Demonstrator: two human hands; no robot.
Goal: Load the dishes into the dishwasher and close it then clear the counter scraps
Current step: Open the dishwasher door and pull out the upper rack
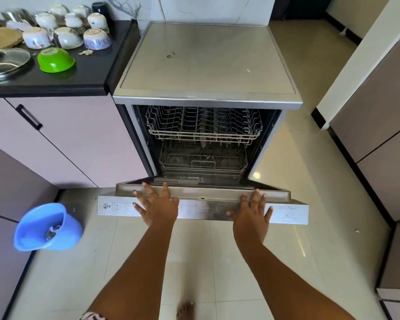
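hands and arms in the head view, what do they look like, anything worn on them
Both forearms are bare, with no sleeves in view. The left hand and the right hand show no gloves, rings, watch or bracelets. The fingernails look short and unpainted. A bit of patterned fabric shows at the bottom edge.

Blue bucket (47, 227) on the floor, perhaps holding scraps.

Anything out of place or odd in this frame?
Mostly tidy. A torn scrap lies loose on the black counter beside the upturned bowls, and the blue bucket on the floor leans tilted with scraps inside.
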